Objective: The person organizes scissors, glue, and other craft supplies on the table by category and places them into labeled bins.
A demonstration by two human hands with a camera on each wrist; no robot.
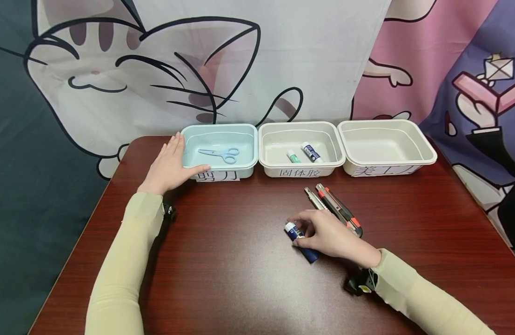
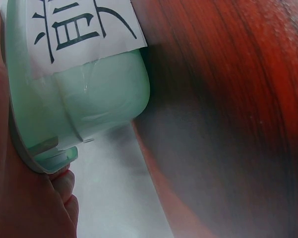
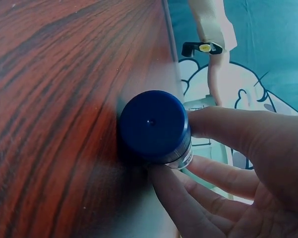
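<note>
My right hand (image 1: 330, 235) pinches a dark blue glue stick (image 1: 310, 254) with a white end, thumb on one side and fingers on the other. It slants low over the table; the right wrist view shows its round blue base (image 3: 152, 124) close to the wood. Just beyond that hand lie two utility knives, a slim silver one (image 1: 313, 197) and a thicker black-and-red one (image 1: 340, 208). My left hand (image 1: 167, 164) rests on the left end of a light blue bin (image 1: 248, 171), fingers extended along its side, thumb along the front rim. Blue scissors (image 1: 215, 152) lie inside that bin.
A cream bin (image 1: 332, 168) in the middle holds a blue glue stick (image 1: 311, 152) and a green-and-white one (image 1: 293, 157). Another cream bin (image 1: 348, 162) stands to its right. Paper labels mark the fronts. Behind the table (image 1: 224, 279) hangs a cartoon cloth (image 1: 324, 56).
</note>
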